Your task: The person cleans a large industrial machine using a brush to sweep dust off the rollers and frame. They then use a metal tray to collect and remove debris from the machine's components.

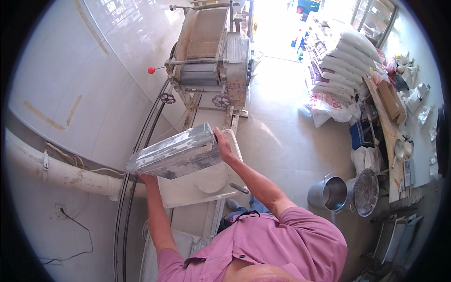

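A long metal box-like part (pixel 179 151), its grey surface dusted white, is held up at both ends. My left hand (pixel 146 176) grips its lower left end; most of the fingers are hidden beneath it. At the upper right end, my right hand (pixel 222 142) holds the end face, with the fingertips over the edge. Under the part lies a white, flour-dusted tray (pixel 183 201), on which a round pale shape shows faintly. A dark-handled tool (pixel 239 188) rests at the tray's right edge. Beyond stands a roller machine (pixel 199 74) with handwheels.
Black rails or cables (pixel 123 218) run along the left wall past a pipe (pixel 70 172). To the right are stacked white sacks (pixel 347 60), a steel pot (pixel 317 194), a dusty round pan (pixel 365 192) and a wooden board (pixel 385 141) bearing ladles and tools.
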The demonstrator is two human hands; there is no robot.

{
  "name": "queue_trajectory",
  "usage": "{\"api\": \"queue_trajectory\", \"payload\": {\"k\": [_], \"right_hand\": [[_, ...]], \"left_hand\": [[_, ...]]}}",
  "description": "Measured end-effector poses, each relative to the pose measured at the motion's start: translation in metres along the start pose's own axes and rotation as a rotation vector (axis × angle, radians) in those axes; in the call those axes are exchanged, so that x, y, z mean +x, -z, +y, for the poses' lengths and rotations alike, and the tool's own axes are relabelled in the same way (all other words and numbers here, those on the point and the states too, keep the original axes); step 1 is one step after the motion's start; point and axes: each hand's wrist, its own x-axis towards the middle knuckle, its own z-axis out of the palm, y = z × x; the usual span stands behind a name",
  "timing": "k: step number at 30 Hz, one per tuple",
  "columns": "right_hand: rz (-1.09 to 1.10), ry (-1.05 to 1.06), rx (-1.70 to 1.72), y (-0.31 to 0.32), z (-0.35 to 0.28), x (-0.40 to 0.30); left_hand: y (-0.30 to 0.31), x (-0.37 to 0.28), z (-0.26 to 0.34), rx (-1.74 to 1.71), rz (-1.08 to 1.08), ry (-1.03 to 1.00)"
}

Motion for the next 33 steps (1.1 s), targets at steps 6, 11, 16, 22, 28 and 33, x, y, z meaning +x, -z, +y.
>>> {"api": "queue_trajectory", "payload": {"k": [6,11,16,22,28,33], "right_hand": [[-0.329,0.206,-0.667,0.046,-0.024,-0.023],[-0.346,0.286,-1.180,0.048,-0.047,-0.009],[-0.318,0.271,-0.913,0.023,-0.046,-0.050],[-0.215,0.201,-0.899,0.039,-0.046,-0.056],[-0.249,0.324,-0.912,0.035,-0.046,-0.062],[-0.240,0.307,-0.806,0.036,-0.052,-0.058]], "left_hand": [[-0.013,-0.010,-0.008,0.353,0.182,-0.118],[-0.001,-0.004,-0.034,0.077,0.177,-0.049],[0.126,-0.005,-0.027,1.462,-0.132,-0.340],[0.086,-0.025,-0.040,0.410,-0.476,-0.188],[0.104,-0.031,-0.042,0.494,-0.310,-0.208],[0.075,-0.036,-0.038,0.478,-0.252,-0.196]]}}
